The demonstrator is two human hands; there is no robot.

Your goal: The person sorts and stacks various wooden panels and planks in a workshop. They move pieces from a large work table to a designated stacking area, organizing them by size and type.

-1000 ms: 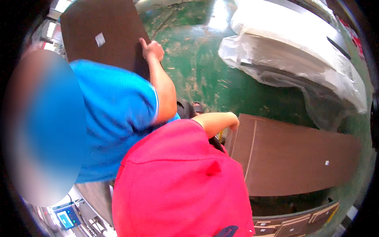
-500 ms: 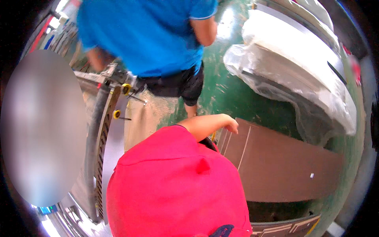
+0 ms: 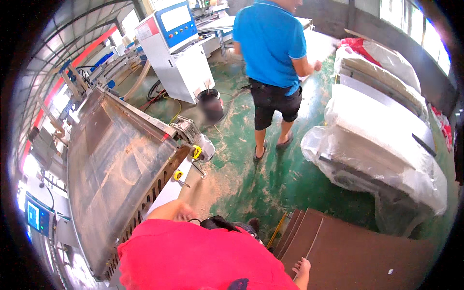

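Note:
My left hand (image 3: 185, 212), blurred by motion, is in front of my body, close to the pale ledge (image 3: 166, 195) of a long flat machine. Its fingers are too smeared to read, and no object shows in it. Low on the right, my right hand (image 3: 302, 267) has its fingers apart and holds nothing. It is over the near-left part of a stack of brown boards (image 3: 357, 256); whether it touches them I cannot tell. Two round yellow-and-black pieces, the nearer one (image 3: 178, 175) and the farther one (image 3: 196, 152), sit along the machine's side.
A co-worker in a blue shirt (image 3: 270, 48) stands ahead on the dusty green floor (image 3: 227, 183). Plastic-wrapped white stacks (image 3: 377, 130) line the right. The machine's dusty bed (image 3: 121, 159) stretches along the left. Beyond stand a white control cabinet (image 3: 183, 72) and a dark bucket (image 3: 211, 106).
My view has lifted, bringing in the control cabinet and machine bed. The co-worker is farther away and to the right. An arm reaching right across my front is now out of that position.

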